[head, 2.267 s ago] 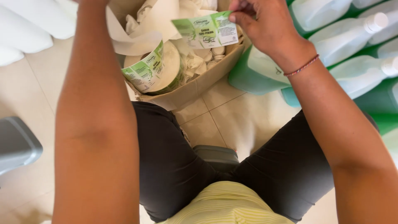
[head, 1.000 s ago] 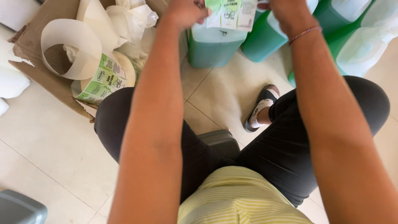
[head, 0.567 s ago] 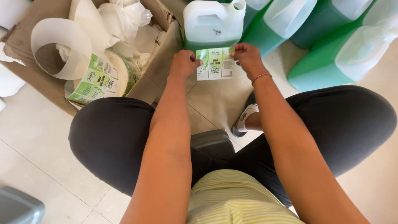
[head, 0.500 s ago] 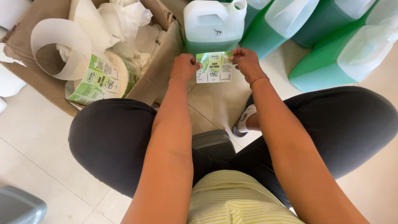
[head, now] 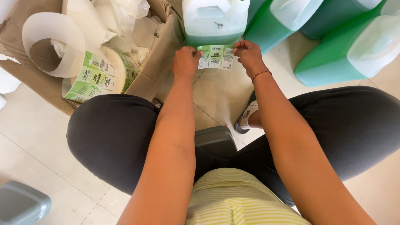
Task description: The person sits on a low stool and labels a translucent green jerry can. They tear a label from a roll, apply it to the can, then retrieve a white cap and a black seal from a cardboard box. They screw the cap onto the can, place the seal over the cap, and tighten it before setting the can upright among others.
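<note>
The left hand (head: 186,62) and the right hand (head: 248,56) hold a green and white label (head: 216,57) stretched flat between them, each grip pinching one short end of it: the left at the label's left edge, the right at its right edge. The label sits far from the person, just in front of the lower face of a white jug (head: 214,21) filled with green liquid, which stands upright on the tiled floor (head: 218,96); whether the label already touches the jug cannot be told. A thin red bracelet (head: 261,74) circles the right wrist.

To the right of that jug, more jugs of green liquid (head: 350,50) lie tilted against one another. To the left stands an open cardboard box (head: 154,66) holding a roll of labels (head: 98,77) of the same green and white kind, with a loose curl of white backing strip (head: 54,46) rising from it (crumpled white paper fills the far part of the box). Near the person, a grey stool (head: 214,141) shows between dark-trousered legs, and a grey bin (head: 21,206) sits at the near left corner.
</note>
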